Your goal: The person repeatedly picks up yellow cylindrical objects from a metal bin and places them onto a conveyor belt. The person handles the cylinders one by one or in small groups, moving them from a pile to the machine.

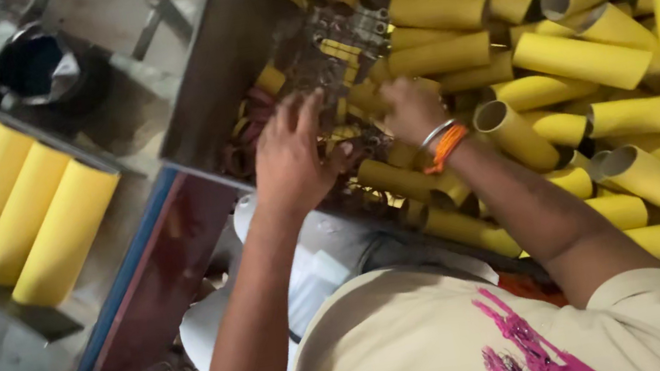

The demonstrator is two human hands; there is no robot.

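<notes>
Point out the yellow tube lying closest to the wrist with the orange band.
It is the tube just right of the right hand, its open end facing up beside the band; the other tubes lie farther off.

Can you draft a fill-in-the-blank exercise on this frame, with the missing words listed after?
1. The loose tubes heaped at the right are ____ in colour.
2. The right hand wears orange thread and a metal ____ at its wrist.
3. Both hands rest on a dark metal frame; the left hand lies palm ____.

Missing words: yellow; bangle; down
</notes>
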